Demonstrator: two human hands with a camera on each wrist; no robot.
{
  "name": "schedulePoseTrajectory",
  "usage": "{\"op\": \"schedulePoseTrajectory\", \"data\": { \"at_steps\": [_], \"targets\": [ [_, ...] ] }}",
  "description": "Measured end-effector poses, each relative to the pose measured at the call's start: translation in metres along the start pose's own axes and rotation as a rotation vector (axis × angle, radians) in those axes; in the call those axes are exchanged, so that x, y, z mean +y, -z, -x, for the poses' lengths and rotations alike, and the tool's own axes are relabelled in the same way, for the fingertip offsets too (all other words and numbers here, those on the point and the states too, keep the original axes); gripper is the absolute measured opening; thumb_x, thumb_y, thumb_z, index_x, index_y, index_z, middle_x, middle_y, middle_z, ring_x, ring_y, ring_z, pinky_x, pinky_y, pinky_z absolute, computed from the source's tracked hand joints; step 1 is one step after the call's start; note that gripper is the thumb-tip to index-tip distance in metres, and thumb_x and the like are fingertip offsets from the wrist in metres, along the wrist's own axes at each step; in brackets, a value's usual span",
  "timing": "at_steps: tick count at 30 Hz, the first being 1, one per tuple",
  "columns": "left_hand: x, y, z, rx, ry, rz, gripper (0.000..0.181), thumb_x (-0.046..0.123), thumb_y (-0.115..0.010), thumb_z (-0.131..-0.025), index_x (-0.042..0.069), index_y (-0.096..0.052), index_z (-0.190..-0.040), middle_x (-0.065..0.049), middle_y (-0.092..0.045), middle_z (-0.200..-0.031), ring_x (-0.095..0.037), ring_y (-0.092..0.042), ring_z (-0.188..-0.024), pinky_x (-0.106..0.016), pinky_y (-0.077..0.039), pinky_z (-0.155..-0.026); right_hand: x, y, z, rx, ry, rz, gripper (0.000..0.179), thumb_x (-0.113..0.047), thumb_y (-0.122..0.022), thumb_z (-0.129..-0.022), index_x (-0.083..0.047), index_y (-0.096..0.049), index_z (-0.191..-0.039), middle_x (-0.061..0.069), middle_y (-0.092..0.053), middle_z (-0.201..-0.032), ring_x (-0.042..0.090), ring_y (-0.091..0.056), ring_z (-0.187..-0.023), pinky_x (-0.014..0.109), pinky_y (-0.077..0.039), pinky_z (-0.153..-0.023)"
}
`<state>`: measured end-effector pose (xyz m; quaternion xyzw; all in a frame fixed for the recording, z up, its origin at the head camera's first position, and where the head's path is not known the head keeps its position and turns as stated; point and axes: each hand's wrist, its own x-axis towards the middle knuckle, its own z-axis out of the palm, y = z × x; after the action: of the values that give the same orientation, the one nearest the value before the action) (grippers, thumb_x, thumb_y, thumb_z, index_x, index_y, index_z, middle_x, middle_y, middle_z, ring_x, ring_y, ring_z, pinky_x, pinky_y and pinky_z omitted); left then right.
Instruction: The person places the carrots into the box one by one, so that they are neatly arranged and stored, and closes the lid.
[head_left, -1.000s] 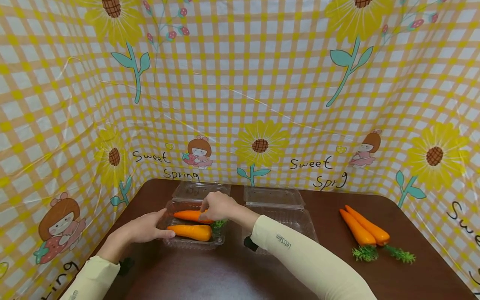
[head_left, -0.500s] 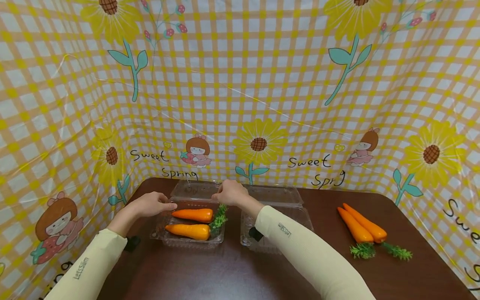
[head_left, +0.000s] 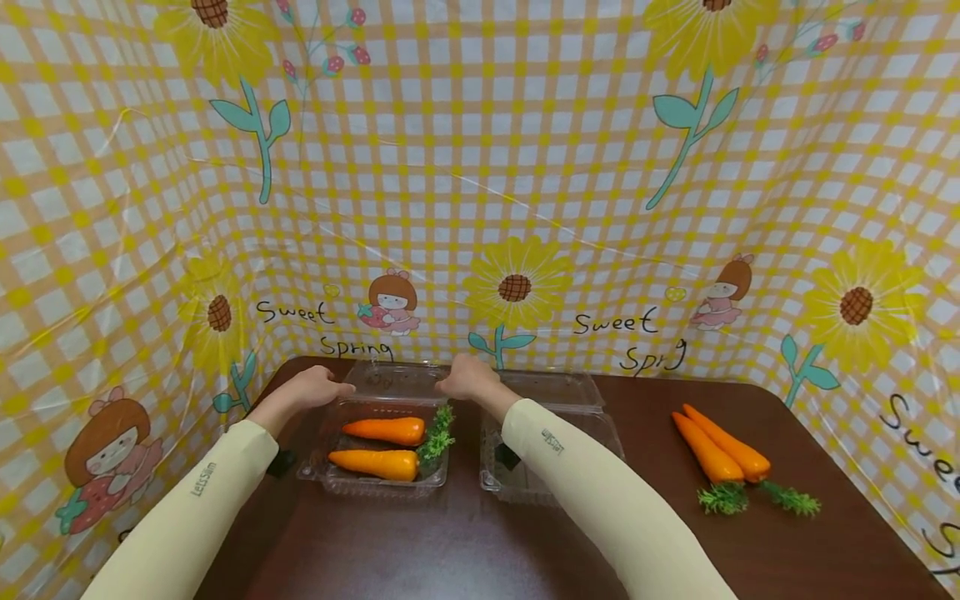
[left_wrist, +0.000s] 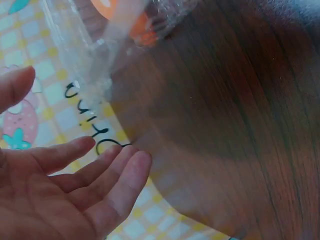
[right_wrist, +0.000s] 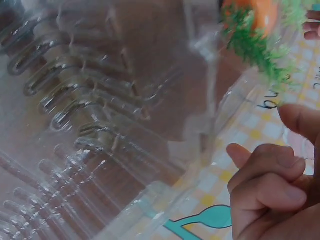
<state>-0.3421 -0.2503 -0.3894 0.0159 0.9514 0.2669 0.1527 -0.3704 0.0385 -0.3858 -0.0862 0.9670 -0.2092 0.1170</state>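
Two orange carrots, a redder one (head_left: 386, 430) behind a yellower one (head_left: 375, 463), lie side by side in the left clear plastic clamshell box (head_left: 386, 490), green tops to the right. Its hinged lid (head_left: 397, 381) is folded back behind it. My left hand (head_left: 307, 388) is by the lid's left edge; in the left wrist view its fingers (left_wrist: 120, 172) are loosely bent, thumb apart, holding nothing. At the lid's right edge is my right hand (head_left: 468, 380). Its fingers (right_wrist: 265, 195) curl loosely with the thumb apart, and nothing shows between them.
A second clear clamshell box (head_left: 491, 482), its lid (head_left: 555, 389) folded back, stands right of the first, partly behind my right forearm. Two more carrots (head_left: 708, 452) with green tops lie at the right of the brown table (head_left: 420, 546). Checked cloth (head_left: 420, 183) hangs behind.
My right hand has left the redder carrot in the left box and moved back and right to the lid's edge. My left hand has moved from the box's left side back to the lid.
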Motion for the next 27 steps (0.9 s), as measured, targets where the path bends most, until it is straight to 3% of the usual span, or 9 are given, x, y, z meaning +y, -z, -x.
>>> {"op": "schedulePoseTrajectory", "data": {
  "at_steps": [2,4,5,8,10,13,20,27],
  "targets": [
    [-0.003,0.001,-0.003,-0.013,0.017,0.046,0.076,0.04,-0.055,-0.102,-0.016,-0.033,-0.148,-0.036,-0.037,-0.151,-0.051,-0.043,-0.134,-0.057,-0.049,-0.097,0.002,-0.001,0.0,-0.008,0.004,-0.02,0.045,-0.037,-0.07,-0.095,-0.001,-0.064,-0.121,0.011,-0.065,-0.098,0.019,-0.051,-0.063,0.034,-0.039,-0.056],
    [-0.005,0.002,-0.006,-0.029,0.028,0.093,0.073,0.035,-0.055,-0.103,-0.017,-0.03,-0.148,-0.036,-0.035,-0.151,-0.051,-0.042,-0.135,-0.057,-0.051,-0.095,0.003,-0.003,-0.003,-0.017,0.002,-0.052,0.053,-0.034,-0.072,-0.094,0.002,-0.057,-0.13,0.01,-0.065,-0.09,0.018,-0.05,-0.059,0.033,-0.039,-0.054],
    [-0.007,0.003,-0.007,-0.036,0.032,0.113,0.072,0.034,-0.055,-0.103,-0.017,-0.03,-0.148,-0.036,-0.034,-0.152,-0.051,-0.041,-0.135,-0.056,-0.052,-0.094,0.004,-0.004,-0.005,-0.025,-0.004,-0.068,0.05,-0.033,-0.072,-0.094,0.001,-0.057,-0.127,0.008,-0.063,-0.081,0.018,-0.048,-0.055,0.032,-0.038,-0.052],
    [-0.009,0.004,-0.009,-0.052,0.047,0.154,0.068,0.029,-0.055,-0.103,-0.017,-0.031,-0.148,-0.036,-0.034,-0.152,-0.051,-0.041,-0.135,-0.055,-0.052,-0.094,0.007,-0.005,-0.012,-0.058,-0.02,-0.089,0.028,-0.03,-0.071,-0.095,-0.003,-0.064,-0.091,0.0,-0.043,-0.053,0.014,-0.032,-0.041,0.03,-0.031,-0.044],
    [-0.01,0.004,-0.012,-0.056,0.056,0.164,0.065,0.027,-0.055,-0.103,-0.016,-0.034,-0.147,-0.036,-0.035,-0.152,-0.051,-0.044,-0.133,-0.054,-0.053,-0.093,0.008,-0.006,-0.016,-0.08,-0.024,-0.093,0.04,-0.027,-0.07,-0.096,-0.01,-0.053,-0.064,-0.003,-0.028,-0.045,0.012,-0.023,-0.038,0.03,-0.027,-0.041],
    [-0.011,0.003,-0.016,-0.063,0.064,0.173,0.06,0.024,-0.053,-0.103,-0.015,-0.037,-0.146,-0.035,-0.038,-0.15,-0.052,-0.046,-0.131,-0.052,-0.054,-0.092,0.009,-0.006,-0.019,-0.099,-0.025,-0.092,0.057,-0.024,-0.068,-0.096,-0.017,-0.039,-0.047,-0.003,-0.027,-0.044,0.012,-0.023,-0.038,0.03,-0.027,-0.042],
    [-0.013,0.001,-0.024,-0.058,0.074,0.171,0.042,0.012,-0.052,-0.102,-0.012,-0.055,-0.135,-0.032,-0.053,-0.137,-0.049,-0.051,-0.127,-0.053,-0.054,-0.09,0.004,-0.008,-0.021,-0.128,-0.023,-0.068,0.058,-0.017,-0.065,-0.096,-0.017,-0.036,-0.046,-0.004,-0.026,-0.044,0.011,-0.021,-0.038,0.029,-0.027,-0.042],
    [-0.012,-0.002,-0.023,-0.054,0.045,0.196,0.039,0.007,-0.05,-0.1,-0.01,-0.06,-0.133,-0.029,-0.056,-0.137,-0.046,-0.055,-0.123,-0.055,-0.054,-0.091,0.0,-0.008,-0.021,-0.128,-0.015,-0.068,0.055,-0.012,-0.06,-0.098,-0.016,-0.037,-0.049,-0.003,-0.027,-0.045,0.011,-0.021,-0.038,0.028,-0.025,-0.042]
  ]
}}
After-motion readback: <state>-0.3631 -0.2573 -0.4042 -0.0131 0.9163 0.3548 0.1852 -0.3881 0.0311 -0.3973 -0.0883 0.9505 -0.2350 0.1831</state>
